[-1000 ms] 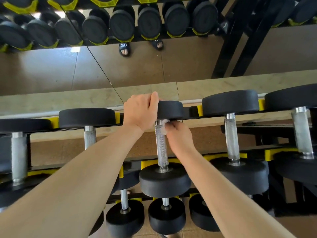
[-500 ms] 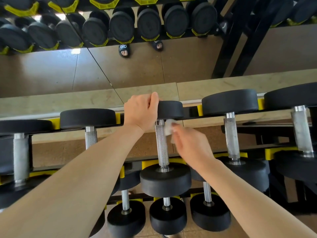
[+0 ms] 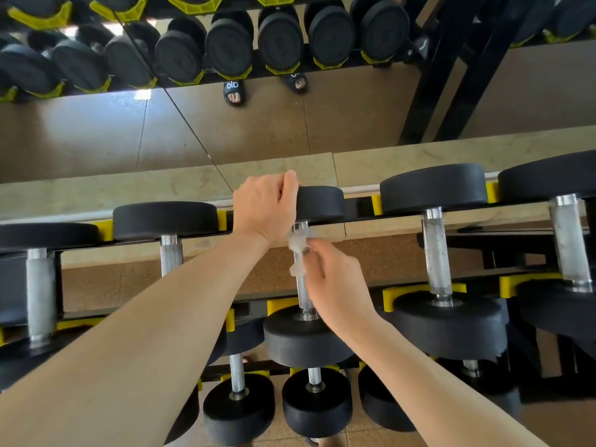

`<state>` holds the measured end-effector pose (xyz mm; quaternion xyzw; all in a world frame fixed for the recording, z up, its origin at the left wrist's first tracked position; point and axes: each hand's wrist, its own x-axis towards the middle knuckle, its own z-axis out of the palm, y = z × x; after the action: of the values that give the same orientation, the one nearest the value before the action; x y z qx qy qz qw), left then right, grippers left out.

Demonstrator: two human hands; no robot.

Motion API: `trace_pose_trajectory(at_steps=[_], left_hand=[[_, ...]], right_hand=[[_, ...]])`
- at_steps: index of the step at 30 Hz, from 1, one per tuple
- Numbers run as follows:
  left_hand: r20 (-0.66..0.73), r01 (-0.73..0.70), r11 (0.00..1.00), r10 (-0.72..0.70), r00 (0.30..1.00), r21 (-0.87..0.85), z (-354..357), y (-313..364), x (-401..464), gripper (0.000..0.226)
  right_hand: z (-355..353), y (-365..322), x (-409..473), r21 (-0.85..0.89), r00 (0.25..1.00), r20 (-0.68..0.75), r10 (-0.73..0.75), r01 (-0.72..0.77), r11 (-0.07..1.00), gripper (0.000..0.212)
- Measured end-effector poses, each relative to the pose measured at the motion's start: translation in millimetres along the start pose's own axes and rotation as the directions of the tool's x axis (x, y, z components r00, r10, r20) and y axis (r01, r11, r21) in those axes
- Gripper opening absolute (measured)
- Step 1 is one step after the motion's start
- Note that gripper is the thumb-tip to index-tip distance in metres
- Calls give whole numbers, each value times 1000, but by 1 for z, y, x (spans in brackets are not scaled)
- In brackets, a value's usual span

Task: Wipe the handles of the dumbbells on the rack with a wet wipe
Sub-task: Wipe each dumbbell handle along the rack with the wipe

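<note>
A dumbbell with black round heads and a knurled steel handle (image 3: 303, 293) lies on the top tier of the rack, in the middle of the view. My left hand (image 3: 266, 208) grips its far head (image 3: 321, 203) from the left side. My right hand (image 3: 335, 282) holds a crumpled white wet wipe (image 3: 298, 250) pressed against the upper part of that handle. The near head (image 3: 303, 340) sits below my right wrist.
More dumbbells lie on either side: one at the left (image 3: 169, 250), two at the right (image 3: 437, 253) (image 3: 569, 240). Smaller dumbbells (image 3: 314, 398) fill the lower tier. Yellow cradles (image 3: 422, 290) hold the heads. A wall mirror (image 3: 225, 124) behind reflects the rack.
My right hand drew back off the handle with the wipe, then came in again and now presses the wipe against the handle's upper part. The left hand stayed on the far head.
</note>
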<state>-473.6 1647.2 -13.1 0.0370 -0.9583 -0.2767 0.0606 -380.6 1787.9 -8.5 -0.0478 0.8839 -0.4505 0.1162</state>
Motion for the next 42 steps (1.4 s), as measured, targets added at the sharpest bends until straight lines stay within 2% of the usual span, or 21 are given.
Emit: trace_pose_trajectory(at_steps=[2,5,7,10,12,13,14,15,16,17,19,24,26,28,29,30,32,34,35,38,42], left_hand=[[-5,2,1000,-1,1000,9,0,-1,0,72],[2,-12,1000,12,1000,7,1,0,-2,71],[1,-10,1000,10,1000,2,0,0,-1,72],[-9,-4,1000,4,1000,-16,-1,2,-1,74],[-6,-12,1000,11,1000,-16,-1,1,-1,74],[-4,-15,1000,15,1000,-15,-1,1,-1,74],[-4,-18,1000,18,1000,-9,0,1,-1,73],[-6,-19,1000,19,1000,-1,0,1,-1,72],[-9,-20,1000,20,1000,4,0,1,-1,72],[-14,-21,1000,21,1000,7,0,1,-1,71],[-21,-26,1000,26,999,13,0,1,-1,70],[-28,-27,1000,27,999,7,1,1,-1,70],[-29,-21,1000,21,999,0,1,1,0,71],[-27,-25,1000,25,999,-3,1,1,-1,73],[-27,-27,1000,27,999,-10,1,1,-1,73],[-29,-30,999,29,999,-12,0,1,-1,72],[-32,-34,999,34,999,-8,-1,2,-2,69],[-30,-32,999,32,999,-3,-1,2,-1,67],[-30,-25,1000,25,999,-4,-1,2,-1,67],[-28,-20,999,19,999,-33,-2,2,-2,65],[-27,-28,999,27,999,-31,-2,3,-2,58]], right_hand=[[2,0,4,-287,975,153,-160,199,937,33],[-1,4,14,-585,915,360,-181,373,720,42],[-9,13,11,-604,877,417,-238,463,648,52],[-26,39,-1,-530,878,382,-289,464,710,52],[-35,57,-5,-424,974,192,-123,196,884,40],[-35,62,-3,-194,990,100,101,-81,978,34],[-32,63,0,122,928,131,348,-364,923,27],[-27,58,5,381,818,279,504,-576,724,24],[-20,50,9,513,726,429,538,-686,516,23],[-13,39,11,560,676,517,525,-731,390,23],[-4,18,14,584,663,538,520,-738,338,24],[-12,-2,19,552,867,153,474,-473,687,26],[-11,-3,28,607,830,166,532,-511,609,26],[-6,-9,37,669,761,289,581,-594,446,26],[-2,-11,41,666,755,313,576,-607,433,27],[2,-14,44,631,773,287,566,-597,495,29],[12,-16,38,429,851,100,515,-504,750,31],[18,-16,21,141,960,-20,280,-274,951,27],[20,-16,10,-15,993,5,119,-119,993,26],[22,-10,-8,-333,957,161,-242,283,899,33],[9,3,15,-523,920,206,-332,390,758,42]])
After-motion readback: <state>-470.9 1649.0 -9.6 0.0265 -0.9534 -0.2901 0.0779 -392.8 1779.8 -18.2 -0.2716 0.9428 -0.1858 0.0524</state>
